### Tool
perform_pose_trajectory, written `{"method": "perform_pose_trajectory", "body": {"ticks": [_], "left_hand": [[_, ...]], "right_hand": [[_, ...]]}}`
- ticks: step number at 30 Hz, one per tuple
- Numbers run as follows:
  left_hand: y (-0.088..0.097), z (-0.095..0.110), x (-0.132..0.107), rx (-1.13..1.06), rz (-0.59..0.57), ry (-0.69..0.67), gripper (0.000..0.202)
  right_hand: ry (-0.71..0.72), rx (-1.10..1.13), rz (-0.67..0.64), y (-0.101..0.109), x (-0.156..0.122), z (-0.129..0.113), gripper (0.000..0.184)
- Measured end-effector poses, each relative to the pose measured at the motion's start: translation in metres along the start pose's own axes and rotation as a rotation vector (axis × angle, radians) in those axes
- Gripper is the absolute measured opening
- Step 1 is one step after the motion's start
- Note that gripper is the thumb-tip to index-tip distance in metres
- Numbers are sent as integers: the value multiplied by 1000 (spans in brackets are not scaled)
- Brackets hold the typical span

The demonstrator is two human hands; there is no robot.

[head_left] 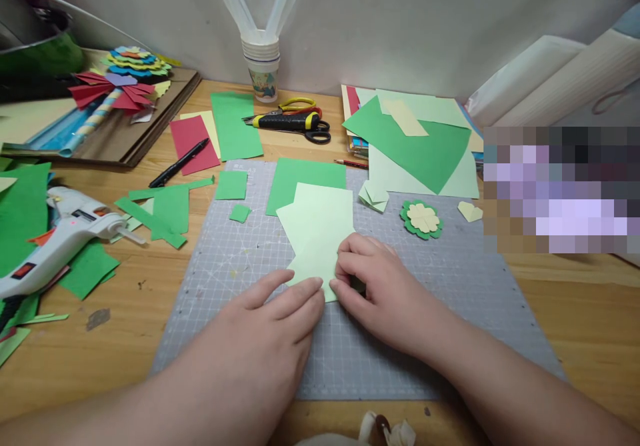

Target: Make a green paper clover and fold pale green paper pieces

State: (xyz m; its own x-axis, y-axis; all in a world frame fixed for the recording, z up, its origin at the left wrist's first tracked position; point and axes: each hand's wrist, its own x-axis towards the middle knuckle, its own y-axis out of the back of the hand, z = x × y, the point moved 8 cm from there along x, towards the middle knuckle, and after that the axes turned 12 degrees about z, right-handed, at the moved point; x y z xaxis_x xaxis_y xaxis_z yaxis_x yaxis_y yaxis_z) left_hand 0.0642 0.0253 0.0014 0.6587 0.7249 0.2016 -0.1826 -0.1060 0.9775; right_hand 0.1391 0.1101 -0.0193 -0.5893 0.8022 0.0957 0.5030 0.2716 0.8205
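Observation:
A sheet of pale green paper (320, 233) lies on the grey cutting mat (240, 339), with an uneven left edge that may be a second piece under it. My left hand (280, 326) rests flat on its lower left part, fingers stretched out. At the paper's lower right edge, my right hand (385, 293) has its thumb and curled fingers closed on the border. Behind the pale sheet is a darker green sheet (310, 176). To the right sit a folded pale green piece (374, 196) and a green paper flower (421, 219) with a cream centre.
Small green squares (231, 185) lie on the mat's left. Further left are a white glue gun (75, 226) and green scraps (170, 209). Toward the wall are a black pen (179, 163), a cutter (285, 122), scissors (318, 133), paper cups (263, 76) and stacked paper (445, 146).

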Motion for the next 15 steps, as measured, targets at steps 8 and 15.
{"method": "perform_pose_trajectory", "body": {"ticks": [8,15], "left_hand": [[1,-5,10,-52,-52,42,24],[-1,-6,8,-93,-75,50,24]], "right_hand": [[35,-29,76,19,-6,-10,9],[240,-210,-29,6,-36,-47,26]]}}
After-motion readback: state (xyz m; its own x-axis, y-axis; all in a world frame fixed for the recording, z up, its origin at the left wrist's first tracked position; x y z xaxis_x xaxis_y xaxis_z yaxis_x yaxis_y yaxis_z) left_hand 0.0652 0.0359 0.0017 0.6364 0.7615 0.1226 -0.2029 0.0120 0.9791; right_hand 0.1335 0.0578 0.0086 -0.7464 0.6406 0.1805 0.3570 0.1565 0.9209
